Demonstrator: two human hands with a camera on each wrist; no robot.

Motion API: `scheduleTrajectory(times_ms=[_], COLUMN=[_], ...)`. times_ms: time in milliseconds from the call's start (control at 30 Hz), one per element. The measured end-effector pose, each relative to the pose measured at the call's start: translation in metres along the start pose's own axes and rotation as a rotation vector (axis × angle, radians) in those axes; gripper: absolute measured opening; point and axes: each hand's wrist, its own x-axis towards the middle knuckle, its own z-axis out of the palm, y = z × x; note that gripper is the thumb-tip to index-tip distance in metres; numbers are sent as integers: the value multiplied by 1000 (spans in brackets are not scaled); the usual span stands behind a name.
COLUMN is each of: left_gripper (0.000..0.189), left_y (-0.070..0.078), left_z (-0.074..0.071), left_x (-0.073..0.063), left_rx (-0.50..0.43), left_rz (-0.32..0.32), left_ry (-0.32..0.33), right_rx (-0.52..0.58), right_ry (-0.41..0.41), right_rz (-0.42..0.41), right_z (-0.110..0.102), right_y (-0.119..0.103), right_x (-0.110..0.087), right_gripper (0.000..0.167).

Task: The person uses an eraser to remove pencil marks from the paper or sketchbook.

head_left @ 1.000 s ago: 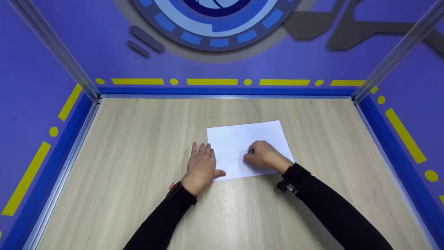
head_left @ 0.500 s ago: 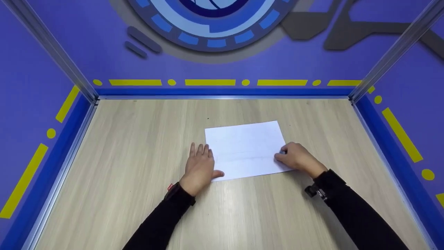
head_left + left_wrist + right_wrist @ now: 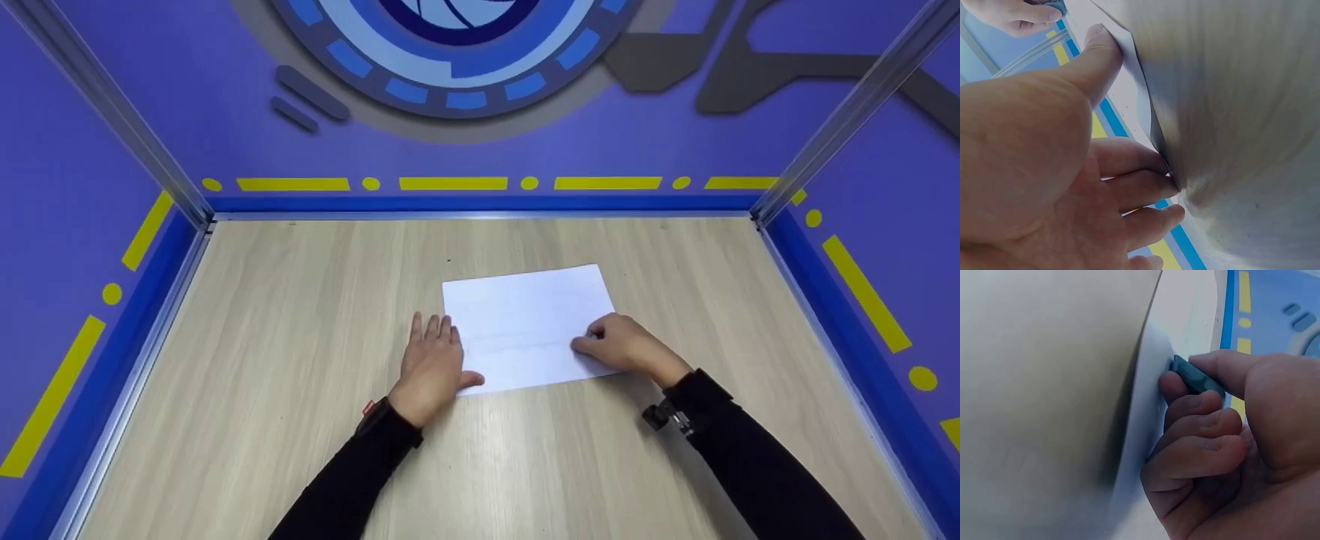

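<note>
A white sheet of paper lies on the wooden table, with a faint grey smudged band across its middle. My left hand rests flat over the paper's left edge, thumb on the sheet and fingers stretched along its side. In the left wrist view, the near edge of the paper lifts slightly off the table. Over the right part of the sheet, my right hand pinches a small dark teal eraser between thumb and index finger. The other fingers curl beneath, and one end of the eraser points at the paper.
The light wood table is bounded by metal rails and blue-purple panels at the back and both sides. Black sleeves and wrist straps cover both forearms. A tiny dark speck sits behind the paper.
My right hand slid right across the sheet with the eraser to its right edge, then came back a little left. A grey smudge is now uncovered. My left hand stays in place.
</note>
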Motion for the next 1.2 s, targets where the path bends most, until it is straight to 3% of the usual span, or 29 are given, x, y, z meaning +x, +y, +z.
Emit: scheduleTrajectory(times_ms=[467, 633, 800, 933, 1200], left_gripper=[107, 107, 106, 106, 106], left_y=[0, 0, 1, 0, -1], left_z=[1, 0, -2, -3, -2], left_x=[-1, -1, -2, -2, -2], left_rx=[8, -15, -23, -12, 4], left_rz=[1, 9, 12, 5, 0], left_ry=[13, 28, 30, 23, -3], right_rx=[-71, -117, -151, -173, -114], right_ry=[-63, -83, -81, -62, -24], right_rz=[-155, -184, -190, -186, -114], right_z=[39, 57, 73, 72, 44], right_y=[-102, -125, -130, -126, -81], right_x=[23, 30, 35, 37, 29], right_gripper=[46, 43, 35, 31, 42])
